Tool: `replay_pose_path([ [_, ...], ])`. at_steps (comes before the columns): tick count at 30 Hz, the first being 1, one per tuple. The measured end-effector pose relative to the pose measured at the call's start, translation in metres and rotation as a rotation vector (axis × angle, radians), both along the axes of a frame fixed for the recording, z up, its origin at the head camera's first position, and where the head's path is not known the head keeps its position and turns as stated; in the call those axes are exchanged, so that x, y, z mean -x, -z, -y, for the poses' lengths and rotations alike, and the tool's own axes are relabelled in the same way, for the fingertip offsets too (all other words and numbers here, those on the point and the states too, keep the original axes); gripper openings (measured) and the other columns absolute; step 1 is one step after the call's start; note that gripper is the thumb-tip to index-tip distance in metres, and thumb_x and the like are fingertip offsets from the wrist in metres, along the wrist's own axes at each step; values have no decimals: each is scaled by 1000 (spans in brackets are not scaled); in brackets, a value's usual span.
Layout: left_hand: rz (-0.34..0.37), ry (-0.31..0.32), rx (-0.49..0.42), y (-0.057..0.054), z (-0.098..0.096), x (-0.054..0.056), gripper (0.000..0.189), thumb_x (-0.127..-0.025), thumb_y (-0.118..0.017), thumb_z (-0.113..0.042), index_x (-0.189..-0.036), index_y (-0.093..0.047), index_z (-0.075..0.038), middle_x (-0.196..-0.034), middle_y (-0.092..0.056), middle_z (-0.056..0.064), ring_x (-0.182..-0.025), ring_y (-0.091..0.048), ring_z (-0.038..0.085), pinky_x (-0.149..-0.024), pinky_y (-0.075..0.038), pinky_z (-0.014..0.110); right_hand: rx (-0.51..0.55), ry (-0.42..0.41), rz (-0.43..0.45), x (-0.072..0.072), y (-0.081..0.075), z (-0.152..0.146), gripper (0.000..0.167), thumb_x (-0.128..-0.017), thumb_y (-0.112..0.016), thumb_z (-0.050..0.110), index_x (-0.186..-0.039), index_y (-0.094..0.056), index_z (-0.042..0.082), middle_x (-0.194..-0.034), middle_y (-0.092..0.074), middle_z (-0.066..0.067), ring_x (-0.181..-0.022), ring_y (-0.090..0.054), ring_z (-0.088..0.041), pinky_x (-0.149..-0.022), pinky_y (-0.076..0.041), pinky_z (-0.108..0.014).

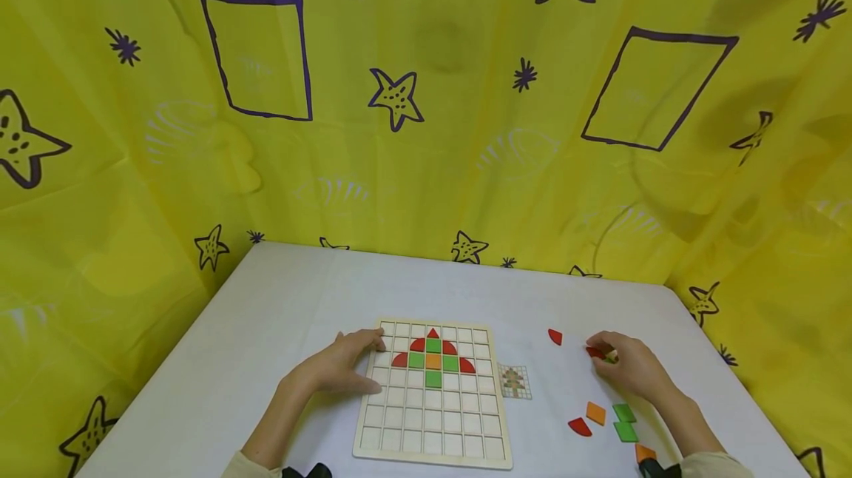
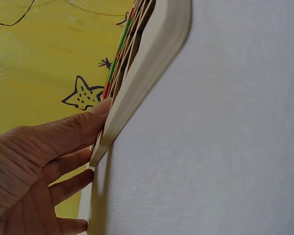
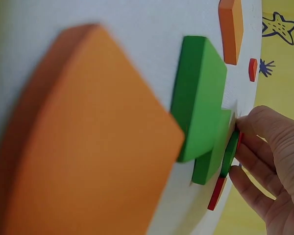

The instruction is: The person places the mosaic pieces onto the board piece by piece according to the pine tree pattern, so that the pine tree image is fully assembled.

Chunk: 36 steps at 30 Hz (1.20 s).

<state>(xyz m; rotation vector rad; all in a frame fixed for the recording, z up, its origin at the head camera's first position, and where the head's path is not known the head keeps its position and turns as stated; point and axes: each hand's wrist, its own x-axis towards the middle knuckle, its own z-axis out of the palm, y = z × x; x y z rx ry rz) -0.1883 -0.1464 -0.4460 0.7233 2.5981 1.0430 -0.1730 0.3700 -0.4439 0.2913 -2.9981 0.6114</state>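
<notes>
A light wooden grid board (image 1: pixel 433 419) lies on the table, with red, green and orange tiles set in a tree-like pattern in its upper half. At the board's left edge my left hand (image 1: pixel 336 367) rests with spread fingers; in the left wrist view its thumb (image 2: pixel 100 110) touches the frame. My right hand (image 1: pixel 629 367) pinches a red quarter-circle tile (image 1: pixel 594 352) at the right of the table. A green tile (image 3: pixel 229 154) is close by its fingers, partly hidden.
A small printed pattern card (image 1: pixel 515 382) sticks out by the board's right edge. Loose on the table are a red quarter-circle (image 1: pixel 555 337), another red quarter-circle (image 1: pixel 580 427), orange tiles (image 1: pixel 595 413) and green tiles (image 1: pixel 625 431). A yellow curtain (image 1: pixel 426 167) hangs behind the table.
</notes>
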Motion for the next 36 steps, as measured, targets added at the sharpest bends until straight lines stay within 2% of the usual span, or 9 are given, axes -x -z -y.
replay_pose_path([
  [6,11,-1,-10,-1,0,0,47,-78,-88,-18,-115,-59,-11,-155,-48,17,-148,-35,42,-122,-9,70,3,14,6,-1,-2,4,25,-87,-77,9,-110,-72,4,-98,-72,-1,-87,-62,-19,-77,-57,-38],
  [14,-7,3,-5,-2,1,-1,48,-78,-88,-18,-116,-60,-10,-154,-48,18,-148,-35,43,-121,-9,71,84,19,-88,-10,-5,28,22,-87,-77,7,-109,-73,6,-101,-73,0,-91,-65,-20,-76,-58,-27],
  [19,-6,6,-8,-2,1,-1,48,-78,-88,-18,-116,-60,-10,-154,-48,18,-148,-35,42,-121,-9,71,136,1,-136,-15,-3,45,23,-86,-79,6,-108,-73,6,-100,-73,2,-89,-64,-18,-75,-58,-25],
  [29,-8,7,-1,0,0,0,48,-78,-88,-19,-117,-60,-9,-154,-48,18,-148,-35,42,-121,-10,71,222,-128,-279,-20,2,74,25,-81,-82,0,-101,-74,10,-94,-74,8,-82,-63,-9,-70,-59,-27],
  [36,-5,7,-5,-1,0,-1,48,-78,-88,-18,-116,-60,-10,-154,-48,18,-148,-35,42,-121,-9,71,273,-226,-311,-23,3,93,27,-80,-81,-3,-102,-74,12,-96,-74,10,-83,-64,-7,-69,-58,-27],
])
